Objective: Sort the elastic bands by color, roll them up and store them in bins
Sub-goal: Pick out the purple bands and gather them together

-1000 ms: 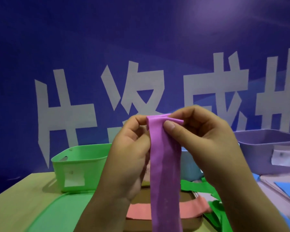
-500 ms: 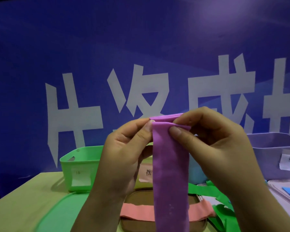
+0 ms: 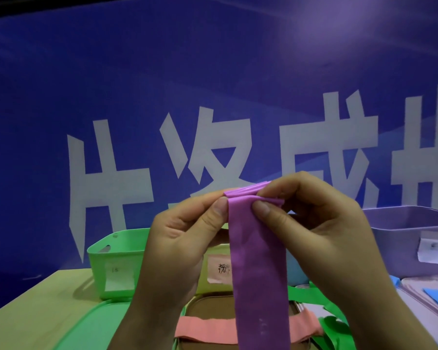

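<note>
The purple band [image 3: 259,269] hangs with its long axis vertical, its folded top end held up between both hands. The right hand [image 3: 321,238] pinches the fold's right side between thumb and curled fingers; the left hand [image 3: 180,238] pinches its left edge.

- purple band [image 3: 259,269]: folded top edge pinched, strip hanging straight down.
- pink band [image 3: 208,328]: flat on a lid.
- green bin [image 3: 116,261], purple bin [image 3: 405,238]: upright at the rear.
</note>
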A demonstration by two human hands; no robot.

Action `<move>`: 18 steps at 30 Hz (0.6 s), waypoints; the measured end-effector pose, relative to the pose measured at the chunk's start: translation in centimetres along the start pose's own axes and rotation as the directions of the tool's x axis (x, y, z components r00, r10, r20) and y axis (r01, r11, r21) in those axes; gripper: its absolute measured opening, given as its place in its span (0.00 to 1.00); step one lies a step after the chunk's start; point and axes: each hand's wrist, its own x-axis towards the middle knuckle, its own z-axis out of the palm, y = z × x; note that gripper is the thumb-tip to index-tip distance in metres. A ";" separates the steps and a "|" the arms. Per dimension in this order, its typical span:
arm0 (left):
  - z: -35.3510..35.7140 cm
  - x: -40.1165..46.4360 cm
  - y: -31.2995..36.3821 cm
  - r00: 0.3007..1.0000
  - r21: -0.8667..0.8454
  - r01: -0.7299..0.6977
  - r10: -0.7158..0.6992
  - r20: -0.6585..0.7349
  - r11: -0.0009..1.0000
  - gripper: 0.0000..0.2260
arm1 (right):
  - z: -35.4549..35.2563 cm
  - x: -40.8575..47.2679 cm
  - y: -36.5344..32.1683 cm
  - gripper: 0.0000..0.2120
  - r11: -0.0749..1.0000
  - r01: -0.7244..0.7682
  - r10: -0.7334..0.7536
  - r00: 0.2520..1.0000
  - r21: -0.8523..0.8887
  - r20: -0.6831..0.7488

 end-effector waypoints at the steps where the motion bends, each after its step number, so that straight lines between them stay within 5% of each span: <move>1: 0.0 0.0 -0.1 1.000 -0.008 0.000 0.000 -0.004 1.000 0.10 | 0.0 0.0 0.0 0.07 1.000 0.001 -0.001 1.000 -0.001 0.002; 18: -0.8 0.2 -1.3 0.999 0.090 -0.052 0.053 -0.005 0.995 0.10 | 0.2 0.3 0.7 0.04 0.998 -0.044 0.044 0.999 0.035 0.020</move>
